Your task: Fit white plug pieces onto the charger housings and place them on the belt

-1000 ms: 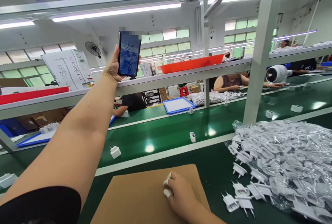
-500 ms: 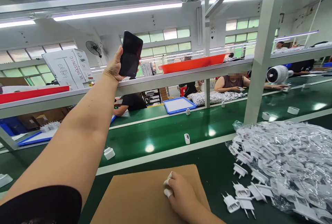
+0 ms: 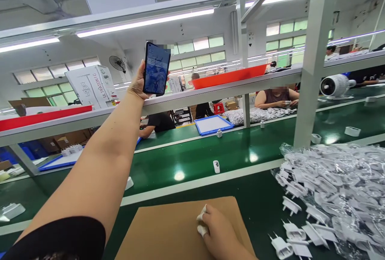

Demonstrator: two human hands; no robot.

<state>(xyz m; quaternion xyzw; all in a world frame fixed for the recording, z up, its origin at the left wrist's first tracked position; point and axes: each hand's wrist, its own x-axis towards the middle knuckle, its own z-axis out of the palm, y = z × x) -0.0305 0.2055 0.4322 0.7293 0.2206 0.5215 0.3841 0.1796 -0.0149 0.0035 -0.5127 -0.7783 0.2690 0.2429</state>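
Note:
My left hand (image 3: 138, 80) is raised at the shelf and wrapped round a smartphone (image 3: 157, 68), held upright with its blue screen lit and facing me. My right hand (image 3: 219, 228) rests on a sheet of brown cardboard (image 3: 162, 232), its fingers curled together. White coverings sit on its fingertips; whether anything is inside the fingers is hidden. To the right lie loose white plug adapters (image 3: 282, 247) with metal pins, in front of a large heap of similar white parts (image 3: 337, 183) on clear plastic.
A green conveyor belt (image 3: 189, 159) crosses ahead, carrying scattered white plastic housings (image 3: 216, 166). Above it run a metal shelf (image 3: 186, 98) and a post (image 3: 314, 51). A red tray (image 3: 231, 77) and a white carton (image 3: 90, 87) stand on the shelf. Co-workers (image 3: 276, 98) sit across the belt.
The phone's screen was dark and is now lit. The view has shifted slightly, and the housing beside my left forearm has moved partly behind it. My right hand stays on the cardboard.

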